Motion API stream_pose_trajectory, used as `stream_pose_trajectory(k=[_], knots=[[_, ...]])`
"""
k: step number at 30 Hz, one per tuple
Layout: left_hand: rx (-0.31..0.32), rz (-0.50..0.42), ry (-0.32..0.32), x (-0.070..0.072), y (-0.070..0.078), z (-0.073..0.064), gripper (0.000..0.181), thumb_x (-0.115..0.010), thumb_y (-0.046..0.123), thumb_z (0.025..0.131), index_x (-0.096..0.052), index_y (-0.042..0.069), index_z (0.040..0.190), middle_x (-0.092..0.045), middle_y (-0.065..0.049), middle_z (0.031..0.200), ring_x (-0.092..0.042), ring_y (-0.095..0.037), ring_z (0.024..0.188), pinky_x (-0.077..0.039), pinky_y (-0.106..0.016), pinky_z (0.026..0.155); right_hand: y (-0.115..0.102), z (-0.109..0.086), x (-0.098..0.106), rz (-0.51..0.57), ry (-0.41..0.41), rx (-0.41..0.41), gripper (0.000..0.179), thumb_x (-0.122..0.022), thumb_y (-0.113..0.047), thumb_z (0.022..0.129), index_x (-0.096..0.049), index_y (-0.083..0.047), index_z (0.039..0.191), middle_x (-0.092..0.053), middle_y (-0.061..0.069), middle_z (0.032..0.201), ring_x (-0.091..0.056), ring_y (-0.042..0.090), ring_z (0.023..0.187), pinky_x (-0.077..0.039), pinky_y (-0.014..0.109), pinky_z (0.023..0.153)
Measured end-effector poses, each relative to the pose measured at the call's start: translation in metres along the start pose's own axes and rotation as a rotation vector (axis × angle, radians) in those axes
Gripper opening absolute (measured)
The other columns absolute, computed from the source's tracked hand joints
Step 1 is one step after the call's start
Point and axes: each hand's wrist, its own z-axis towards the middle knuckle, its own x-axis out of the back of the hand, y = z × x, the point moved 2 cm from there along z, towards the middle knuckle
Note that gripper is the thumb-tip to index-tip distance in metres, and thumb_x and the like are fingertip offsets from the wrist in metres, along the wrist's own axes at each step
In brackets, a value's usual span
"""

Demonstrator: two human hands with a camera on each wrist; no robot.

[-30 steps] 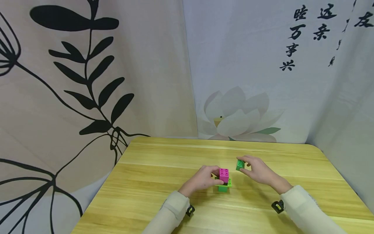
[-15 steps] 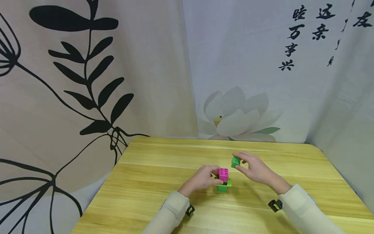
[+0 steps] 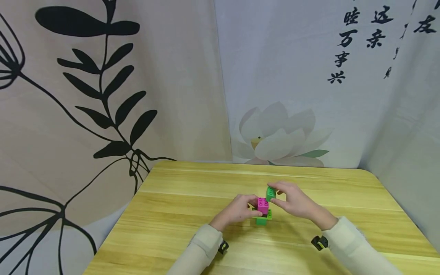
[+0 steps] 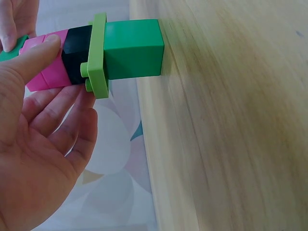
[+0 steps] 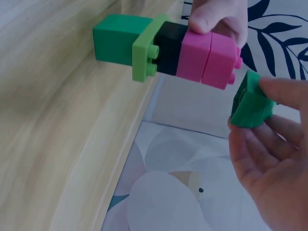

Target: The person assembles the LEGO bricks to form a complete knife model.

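A toy brick stack stands on the wooden table [image 3: 192,183]. Its bottom is a green brick [image 4: 134,48], under a lime plate [image 4: 99,53] with studs showing. Above that come a black brick [image 5: 169,47] and two pink bricks [image 5: 204,58] with studs on top. My left hand [image 3: 237,209] holds the stack at the pink bricks, thumb on one side and fingers behind. My right hand [image 3: 295,201] pinches a separate green brick [image 5: 252,102] between thumb and fingers. That brick is slightly tilted, its hollow underside facing the pink studs with a small gap between.
Behind the table's far edge hangs a light curtain [image 3: 185,84] with black plant prints, a pale lotus [image 3: 282,133] and black characters. A dark wrist device [image 3: 319,242] sits below the right sleeve, and another device [image 3: 223,247] by the left.
My right hand has moved left with the green brick, from beside the stack to close over its top. The left hand and the stack have stayed in place.
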Motion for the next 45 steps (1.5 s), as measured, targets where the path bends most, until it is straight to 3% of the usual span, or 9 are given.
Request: stream_pose_trajectory(k=[22,37,45], knots=[[-0.035,0.016,-0.004,0.002,0.002,0.002,0.022,-0.071,0.032,0.086,-0.067,0.020,0.104,-0.064,0.016,0.089,-0.058,0.001,0.084,-0.048,-0.020,0.075,-0.006,0.007,-0.014,0.049,-0.015,0.038,0.041,-0.070,-0.012,0.087,-0.058,0.000,0.123,-0.064,0.003,0.109,-0.061,0.014,0.090,-0.053,0.033,0.074],[-0.034,0.024,0.004,-0.001,-0.002,0.002,0.016,-0.072,0.030,0.085,-0.067,0.021,0.098,-0.064,0.015,0.089,-0.058,0.002,0.084,-0.048,-0.019,0.076,-0.009,0.008,-0.022,0.050,-0.009,-0.007,0.049,-0.078,-0.007,0.077,-0.059,0.000,0.122,-0.065,0.006,0.110,-0.062,0.013,0.086,-0.054,0.032,0.073],[-0.050,0.025,0.006,0.000,-0.001,0.001,0.017,-0.070,0.030,0.086,-0.067,0.019,0.099,-0.065,0.015,0.089,-0.058,0.001,0.084,-0.048,-0.019,0.075,-0.012,0.008,-0.023,0.022,0.014,0.010,0.049,-0.080,-0.007,0.075,-0.061,-0.001,0.120,-0.066,0.004,0.106,-0.061,0.011,0.083,-0.054,0.033,0.071]])
